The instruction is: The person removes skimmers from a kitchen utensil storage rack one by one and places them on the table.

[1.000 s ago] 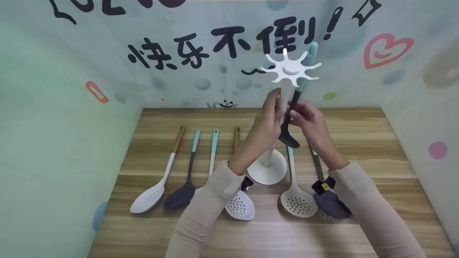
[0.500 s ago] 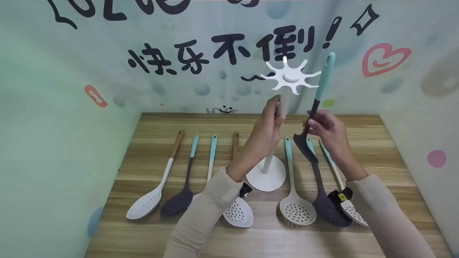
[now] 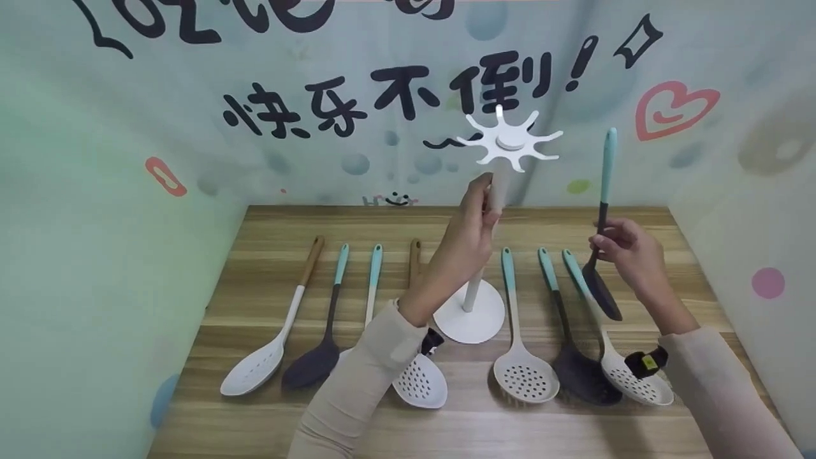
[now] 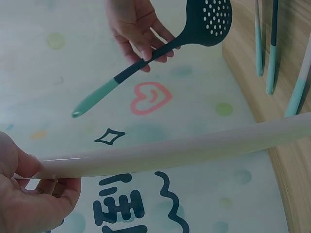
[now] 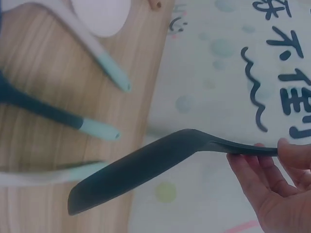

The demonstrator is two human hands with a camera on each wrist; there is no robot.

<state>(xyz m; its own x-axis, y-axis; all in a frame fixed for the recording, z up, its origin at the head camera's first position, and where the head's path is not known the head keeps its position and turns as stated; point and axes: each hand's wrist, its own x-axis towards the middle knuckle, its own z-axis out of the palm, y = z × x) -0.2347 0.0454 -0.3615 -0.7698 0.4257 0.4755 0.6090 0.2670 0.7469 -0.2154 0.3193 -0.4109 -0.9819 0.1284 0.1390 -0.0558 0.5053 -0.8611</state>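
Observation:
My left hand grips the upper pole of a white utensil stand, whose round base rests on the table and whose top is a wheel of hooks. In the left wrist view the pole runs out from the curled fingers. Off to the right, my right hand pinches a dark skimmer by its shaft, teal handle pointing up, head hanging down above the table. The left wrist view shows holes in the skimmer's head; in the right wrist view that head appears edge-on.
On the wooden table, left of the stand, lie a white slotted spoon, a dark turner and a white skimmer. To its right lie a beige skimmer, a dark one and a white perforated one. Printed cloth walls surround it.
My right hand has carried the dark skimmer away from the stand, rightward and lower, and its handle has come more upright. The left hand keeps its grip on the pole.

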